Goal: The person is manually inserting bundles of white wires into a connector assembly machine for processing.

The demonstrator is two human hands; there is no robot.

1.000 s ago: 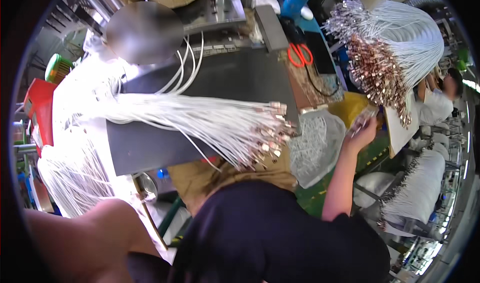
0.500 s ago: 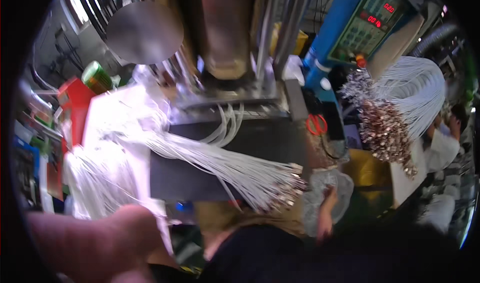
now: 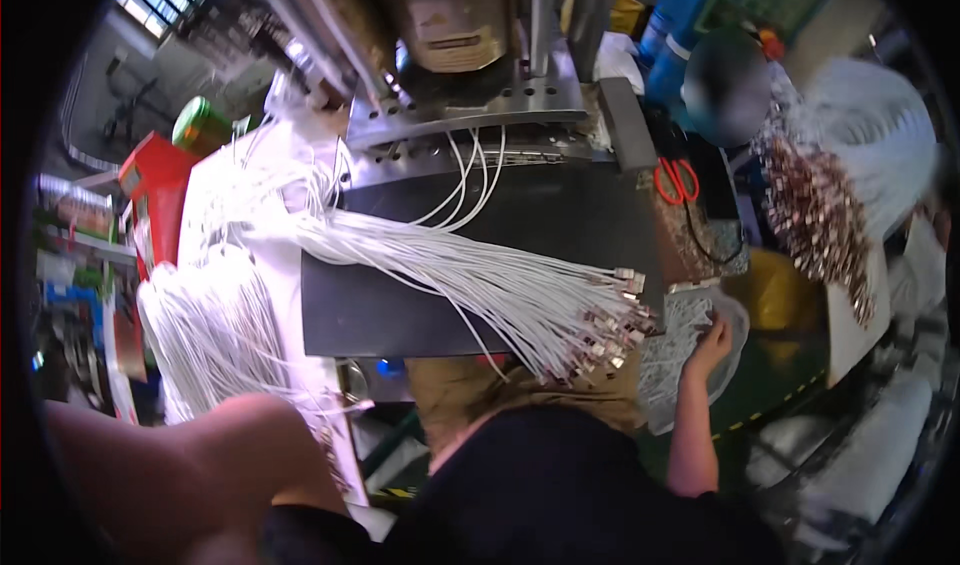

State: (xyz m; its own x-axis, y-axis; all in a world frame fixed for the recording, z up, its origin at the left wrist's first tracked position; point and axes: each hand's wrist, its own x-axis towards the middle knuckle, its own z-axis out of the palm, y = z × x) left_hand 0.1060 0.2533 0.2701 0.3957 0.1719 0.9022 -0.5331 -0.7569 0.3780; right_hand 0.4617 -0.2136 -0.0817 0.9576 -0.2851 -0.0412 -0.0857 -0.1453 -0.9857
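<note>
My right hand (image 3: 711, 347) reaches into a clear plastic tub (image 3: 737, 340) of small white pieces (image 3: 672, 355). Its fingers look drawn together; anything between them is too small to make out. At lower left, only my bent bare left arm (image 3: 200, 465) shows, and its hand is out of sight. A thick bundle of white cables (image 3: 440, 265) lies across a black mat (image 3: 370, 320), its metal-ended connectors (image 3: 610, 340) fanned out near the tub. Several cables (image 3: 470, 180) from it curve up to the metal plate (image 3: 460, 120) of a press.
Red-handled scissors (image 3: 677, 181) lie right of the mat. More white cables (image 3: 215, 325) hang over the left side, beside a red box (image 3: 158, 190). On the right stands another coil of cables (image 3: 865, 130) with copper-coloured ends. Above them is a blue-framed control panel (image 3: 760, 0).
The view has shifted, so the mat and cables appear higher and the press's lower plate shows more fully. My right hand remains in the tub, with more forearm visible. The cable bundle has kept its place.
</note>
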